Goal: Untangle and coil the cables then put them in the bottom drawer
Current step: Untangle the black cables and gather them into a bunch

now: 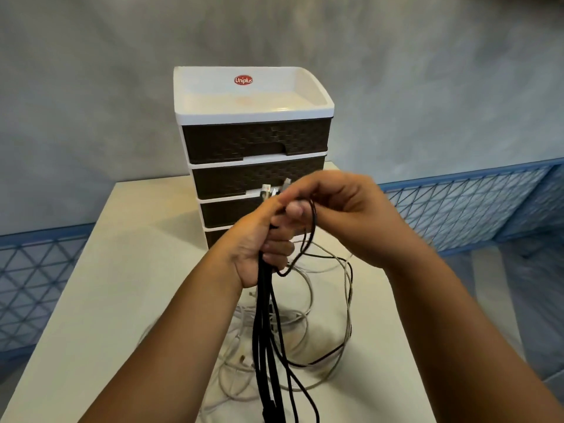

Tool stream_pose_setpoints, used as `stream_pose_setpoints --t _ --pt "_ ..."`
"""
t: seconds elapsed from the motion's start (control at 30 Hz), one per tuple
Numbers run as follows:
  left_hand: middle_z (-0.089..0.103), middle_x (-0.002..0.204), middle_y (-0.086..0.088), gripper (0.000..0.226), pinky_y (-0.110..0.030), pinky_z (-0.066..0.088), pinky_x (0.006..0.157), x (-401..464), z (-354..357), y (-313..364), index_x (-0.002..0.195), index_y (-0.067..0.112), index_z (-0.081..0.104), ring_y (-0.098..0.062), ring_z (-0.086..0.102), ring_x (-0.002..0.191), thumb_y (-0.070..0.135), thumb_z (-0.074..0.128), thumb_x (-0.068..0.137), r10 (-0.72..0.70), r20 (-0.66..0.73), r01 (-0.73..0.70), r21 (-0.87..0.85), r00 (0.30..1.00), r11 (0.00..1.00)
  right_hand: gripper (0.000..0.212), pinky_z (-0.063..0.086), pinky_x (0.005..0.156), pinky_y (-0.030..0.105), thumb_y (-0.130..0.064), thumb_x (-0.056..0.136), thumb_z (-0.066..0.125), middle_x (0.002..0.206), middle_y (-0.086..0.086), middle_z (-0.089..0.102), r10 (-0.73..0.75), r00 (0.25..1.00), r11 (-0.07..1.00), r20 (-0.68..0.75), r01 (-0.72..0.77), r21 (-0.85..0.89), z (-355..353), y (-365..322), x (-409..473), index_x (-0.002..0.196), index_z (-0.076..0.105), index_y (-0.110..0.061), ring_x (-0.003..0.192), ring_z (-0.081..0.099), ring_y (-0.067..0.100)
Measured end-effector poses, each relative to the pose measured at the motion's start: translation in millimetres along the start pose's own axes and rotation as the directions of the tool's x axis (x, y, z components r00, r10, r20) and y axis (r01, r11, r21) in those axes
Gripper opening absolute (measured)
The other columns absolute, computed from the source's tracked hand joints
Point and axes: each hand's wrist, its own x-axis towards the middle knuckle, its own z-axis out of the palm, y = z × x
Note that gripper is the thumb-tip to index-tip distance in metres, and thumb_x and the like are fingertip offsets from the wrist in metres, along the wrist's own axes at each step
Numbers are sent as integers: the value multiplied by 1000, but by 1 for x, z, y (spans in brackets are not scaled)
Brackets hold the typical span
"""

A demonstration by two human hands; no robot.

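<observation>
My left hand (259,242) grips a bundle of black cables (265,331) that hangs down toward the table, with pale plugs (268,190) sticking up above its fingers. My right hand (341,206) pinches a thin black cable (308,236) just beside the left hand's fingertips, and a loop of it droops below. White and grey cables (308,300) lie tangled on the white table (122,285) under both hands. Behind them stands a drawer unit (256,141) with dark woven drawer fronts and a white top tray. My hands cover most of its bottom drawer (215,236).
The drawer unit sits at the back middle of the table. A blue mesh railing (473,203) runs behind the table on both sides, with a grey wall beyond. The table's left edge lies close to the left forearm.
</observation>
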Motion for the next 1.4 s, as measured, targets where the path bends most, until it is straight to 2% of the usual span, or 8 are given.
stream_pose_setpoints --t 0.13,0.33,0.6,0.73,0.87,1.03,1.23,1.4 --pt "25 42 10 29 -14 12 32 2 -9 0 63 17 56 -1 19 32 29 56 90 -30 -31 27 -96 999 995 49 56 78 32 14 83 64 114 7 66 222 974 974 -47 -219 55 -11 42 -13 123 61 -15 87 69 14" --pt "22 43 9 23 -15 14 34 -6 -10 6 62 16 50 -2 19 33 26 54 82 48 51 -41 -135 998 990 39 46 79 25 -29 86 73 117 -1 63 626 762 553 -165 -583 -595 -3 136 -46 122 62 -21 90 63 16" --pt "24 40 10 24 -14 14 33 -11 -18 3 63 17 50 -2 20 32 27 52 85 113 -6 -112 -216 994 970 26 41 77 27 -21 101 48 109 11 58 462 809 250 -363 -512 -822 -26 118 -30 121 64 -15 96 61 29" --pt "23 39 10 24 -13 15 32 -14 -19 3 64 17 50 -2 20 32 26 51 87 142 -37 -147 -216 989 965 20 55 66 30 -29 102 49 80 4 65 397 826 570 -400 -563 -598 -38 65 -3 105 64 -17 70 69 19" --pt "22 41 9 17 -14 15 32 -16 -15 0 71 15 57 -2 19 32 27 55 84 169 -59 -178 -183 984 967 14 52 50 29 -18 98 57 67 6 62 361 841 923 -403 -383 28 -39 20 8 100 67 -7 50 62 18" --pt "15 51 8 32 -17 11 38 -19 3 -9 103 10 76 -4 13 41 30 67 80 153 -59 -153 0 986 988 22 51 49 22 -13 98 55 70 8 61 277 903 924 -330 -155 351 -28 -11 18 110 63 3 52 60 16" --pt "21 44 9 25 -14 14 36 -25 18 -11 74 14 62 -2 19 34 35 60 86 178 48 -177 -17 983 984 32 52 62 24 -24 102 44 88 9 63 258 911 835 -323 -41 549 -23 10 7 116 60 0 68 61 16" --pt "13 45 9 30 -13 13 33 -34 12 -6 77 15 61 0 18 31 36 49 94 238 110 -201 -269 965 942 27 52 66 27 -2 96 54 104 13 63 634 773 723 30 -606 333 -8 88 -58 122 62 -6 73 63 18"
